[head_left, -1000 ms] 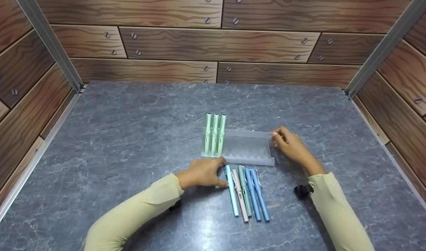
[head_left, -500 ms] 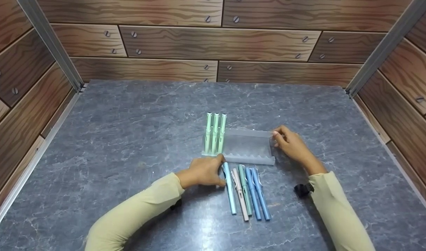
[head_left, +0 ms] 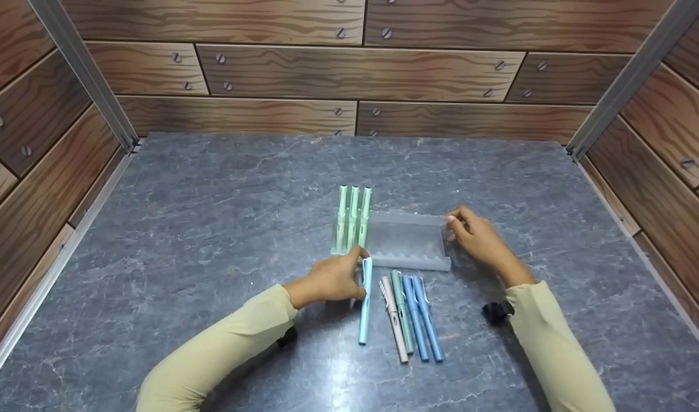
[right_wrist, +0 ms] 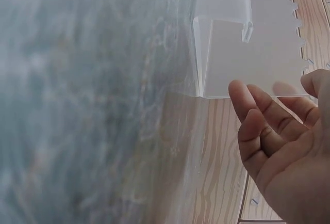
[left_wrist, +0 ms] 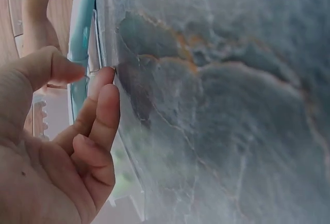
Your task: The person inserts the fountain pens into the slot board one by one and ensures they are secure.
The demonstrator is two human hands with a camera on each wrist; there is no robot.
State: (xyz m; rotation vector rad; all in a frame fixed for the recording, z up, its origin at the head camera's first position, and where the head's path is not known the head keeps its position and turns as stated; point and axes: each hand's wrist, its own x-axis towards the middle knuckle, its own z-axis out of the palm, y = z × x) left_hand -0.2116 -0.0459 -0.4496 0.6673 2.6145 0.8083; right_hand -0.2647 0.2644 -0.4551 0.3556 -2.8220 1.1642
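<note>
A light blue pen (head_left: 365, 303) is pinched between the thumb and fingers of my left hand (head_left: 335, 278), just in front of the clear plastic pen stand (head_left: 406, 237). In the left wrist view the pen (left_wrist: 82, 33) crosses between the thumb and the fingertips. Three mint green pens (head_left: 353, 220) stand side by side in the notches at the stand's left end. My right hand (head_left: 476, 237) holds the stand's back right corner. In the right wrist view, its thumb is at the notched edge and one fingertip shows through the translucent wall (right_wrist: 268, 64).
In front of the stand lie a greyish pink pen (head_left: 394, 320), a dark green pen (head_left: 402, 315) and two blue pens (head_left: 421, 320) in a slanted row. The grey marbled table (head_left: 240, 194) is walled by wood-patterned panels (head_left: 360, 71).
My left hand has drawn the light blue pen left, away from the other loose pens, and turned it nearly upright in the head view. The right hand and the stand have stayed put.
</note>
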